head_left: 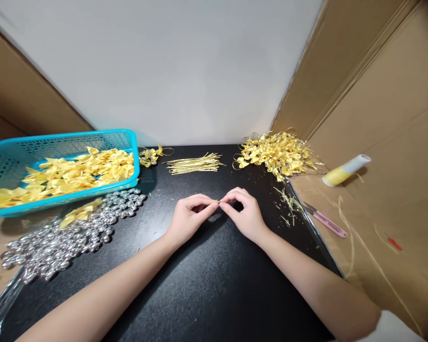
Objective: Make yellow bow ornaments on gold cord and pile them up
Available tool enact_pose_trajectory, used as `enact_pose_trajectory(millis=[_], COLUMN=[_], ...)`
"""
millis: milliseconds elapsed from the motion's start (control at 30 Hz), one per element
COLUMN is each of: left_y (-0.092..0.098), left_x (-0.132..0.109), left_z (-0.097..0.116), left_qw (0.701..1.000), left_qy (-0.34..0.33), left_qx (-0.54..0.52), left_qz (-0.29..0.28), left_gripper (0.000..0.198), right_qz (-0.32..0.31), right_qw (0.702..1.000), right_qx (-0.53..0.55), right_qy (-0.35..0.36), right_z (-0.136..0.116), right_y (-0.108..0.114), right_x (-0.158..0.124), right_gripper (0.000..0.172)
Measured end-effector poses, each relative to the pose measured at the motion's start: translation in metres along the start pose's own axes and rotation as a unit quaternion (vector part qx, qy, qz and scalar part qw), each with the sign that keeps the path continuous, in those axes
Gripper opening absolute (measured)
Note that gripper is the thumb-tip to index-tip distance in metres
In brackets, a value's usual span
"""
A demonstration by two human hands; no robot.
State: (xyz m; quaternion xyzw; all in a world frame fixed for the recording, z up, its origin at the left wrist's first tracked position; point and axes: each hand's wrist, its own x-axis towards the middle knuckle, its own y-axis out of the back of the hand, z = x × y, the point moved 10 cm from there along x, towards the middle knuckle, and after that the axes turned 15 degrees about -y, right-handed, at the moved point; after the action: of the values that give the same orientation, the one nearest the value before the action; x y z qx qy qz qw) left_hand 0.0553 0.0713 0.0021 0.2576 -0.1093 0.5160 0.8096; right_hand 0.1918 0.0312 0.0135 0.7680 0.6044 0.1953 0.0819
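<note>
My left hand (192,216) and my right hand (244,213) meet over the middle of the black table, fingertips nearly touching. Both are closed in a pinch on a short piece of gold cord (217,202), mostly hidden by the fingers. Beyond them lies a bundle of straight gold cords (194,163). Behind my right hand is a heap of yellow ribbon bows (281,154) with gold cord loops. To the left, a turquoise basket (137,161) holds many yellow ribbon pieces (82,168). Silver beads (64,242) are spread in front of it.
A few looped bows (150,156) lie beside the basket. Cord scraps (288,204) litter the table's right side. Past its edge are a pink-handled cutter (328,223), a spool with yellow thread (345,171) and a small red piece (394,244). Cardboard walls flank both sides.
</note>
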Motion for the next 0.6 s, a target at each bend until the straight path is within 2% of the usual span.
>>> enact_pose_trajectory(millis=[133, 233, 400, 600], left_y=[0.0002, 0.0015, 0.0004, 0.0014], left_x=[0.0011, 0.0020, 0.0021, 0.0026], left_z=[-0.0003, 0.0007, 0.0032, 0.0043], left_qw=[1.000, 1.000, 0.998, 0.998], left_qy=[-0.009, -0.029, -0.044, -0.045], left_qx=[0.006, 0.004, 0.030, 0.047], left_qz=[-0.001, 0.005, -0.011, -0.009], left_gripper=[0.012, 0.010, 0.009, 0.010], right_qz=[0.014, 0.018, 0.003, 0.040], right_qw=[1.000, 0.999, 0.998, 0.994], right_qx=[-0.022, -0.045, -0.068, -0.105], right_qy=[-0.004, -0.010, 0.003, 0.019], right_z=[0.0016, 0.0019, -0.0022, -0.0064], right_y=[0.0016, 0.0006, -0.0030, 0.0027], right_x=[-0.0001, -0.0013, -0.0033, -0.0046], right_gripper=[0.012, 0.006, 0.005, 0.011])
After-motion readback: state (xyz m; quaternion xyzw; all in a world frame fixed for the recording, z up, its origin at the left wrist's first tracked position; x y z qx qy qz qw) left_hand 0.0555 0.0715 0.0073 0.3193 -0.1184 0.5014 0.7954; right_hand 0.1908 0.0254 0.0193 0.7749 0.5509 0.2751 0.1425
